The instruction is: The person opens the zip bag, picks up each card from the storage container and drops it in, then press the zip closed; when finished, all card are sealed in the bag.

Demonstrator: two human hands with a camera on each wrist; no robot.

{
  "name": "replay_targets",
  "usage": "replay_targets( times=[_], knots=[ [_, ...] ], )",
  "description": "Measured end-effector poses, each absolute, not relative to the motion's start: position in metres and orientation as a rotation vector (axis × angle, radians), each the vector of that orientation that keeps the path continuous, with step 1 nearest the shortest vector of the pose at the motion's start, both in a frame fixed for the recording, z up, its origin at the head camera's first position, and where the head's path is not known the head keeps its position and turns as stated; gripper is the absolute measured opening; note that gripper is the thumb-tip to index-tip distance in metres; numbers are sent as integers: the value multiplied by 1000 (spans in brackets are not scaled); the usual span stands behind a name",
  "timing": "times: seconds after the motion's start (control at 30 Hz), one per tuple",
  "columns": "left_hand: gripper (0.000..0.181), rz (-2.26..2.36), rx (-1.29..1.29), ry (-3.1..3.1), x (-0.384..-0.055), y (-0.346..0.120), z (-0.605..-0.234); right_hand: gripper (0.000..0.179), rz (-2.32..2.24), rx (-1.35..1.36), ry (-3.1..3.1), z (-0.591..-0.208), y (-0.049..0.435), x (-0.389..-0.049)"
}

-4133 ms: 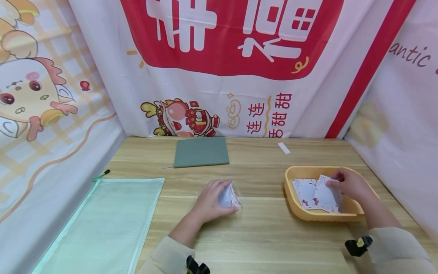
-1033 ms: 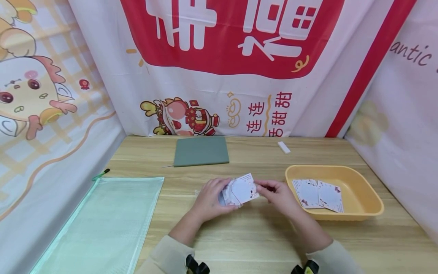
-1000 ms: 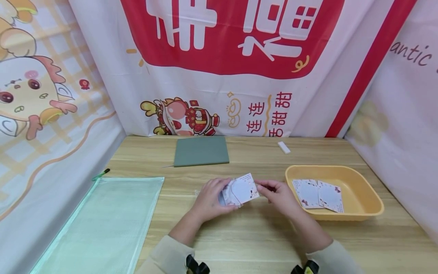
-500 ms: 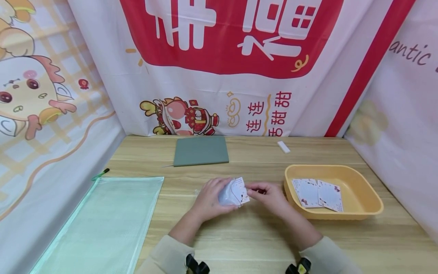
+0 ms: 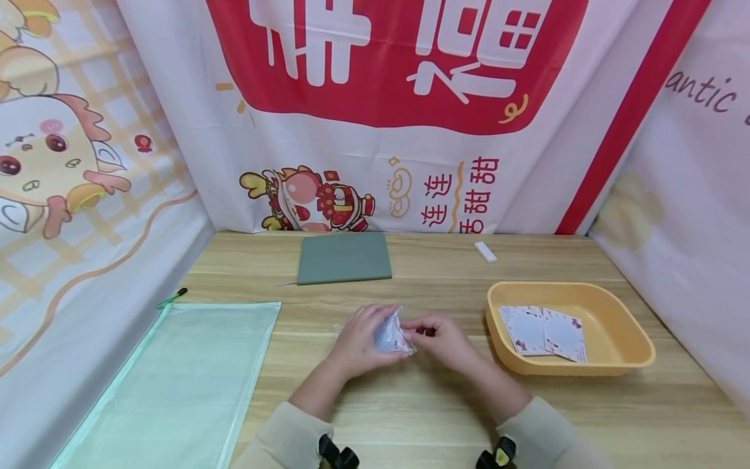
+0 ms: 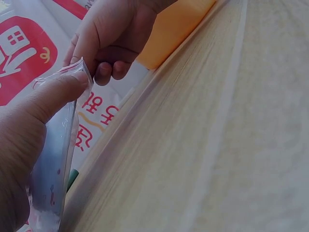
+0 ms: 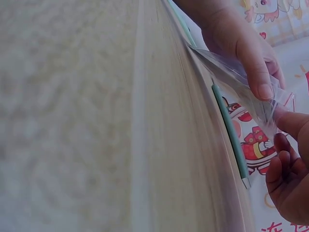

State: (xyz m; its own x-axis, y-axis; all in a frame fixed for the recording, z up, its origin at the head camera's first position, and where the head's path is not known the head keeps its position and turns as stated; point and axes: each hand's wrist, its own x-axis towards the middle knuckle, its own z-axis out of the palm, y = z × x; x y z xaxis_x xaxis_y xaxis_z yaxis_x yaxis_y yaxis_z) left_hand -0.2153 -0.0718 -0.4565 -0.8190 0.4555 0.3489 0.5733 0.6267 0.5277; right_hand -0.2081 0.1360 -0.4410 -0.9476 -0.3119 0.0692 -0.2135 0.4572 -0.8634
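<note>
A clear plastic zip bag (image 5: 389, 335), with a red line along its mouth and printed white cards inside, stands tilted above the table. My left hand (image 5: 361, 342) grips it between thumb and fingers, the mouth facing right. At that mouth my right hand (image 5: 442, 340) has its thumb and curled fingers close together, pinching the edge of a card that is mostly inside the bag. In the right wrist view the right thumb (image 7: 292, 122) reaches into the bag's opening; the card's edge there is hard to make out. Two piles of similar cards (image 5: 541, 332) lie in the yellow basket (image 5: 621, 339).
A mint-green mesh zip pouch (image 5: 176, 378) lies at the left of the wooden table (image 5: 422, 417). A dark green notebook (image 5: 344, 258) is at the back, and a small white block (image 5: 485, 251) lies at the back right. Printed cloths (image 5: 381, 176) hang around the table.
My right hand took a card from the basket, brought it left to the bag and slid it in through the mouth. My left hand kept its grip on the bag.
</note>
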Motion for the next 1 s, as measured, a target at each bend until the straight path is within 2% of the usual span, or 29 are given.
replay_targets(
  times=[0.23, 0.43, 0.7, 1.0],
  knots=[
    [85, -984, -841, -2669, -215, -73, -458, 20, -1499, -364, 2579, -439, 132, -208],
    [87, -971, -828, -2688, -216, -72, -457, 23, -1527, -312, 2644, -420, 153, -204],
    [87, -956, -822, -2693, -216, -72, -457, 33, -1458, -217, 2850, -395, 218, -204],
    [86, -962, -817, -2682, -216, -71, -457, 50, -1124, 15, 2963, -393, 308, -214]
  ],
)
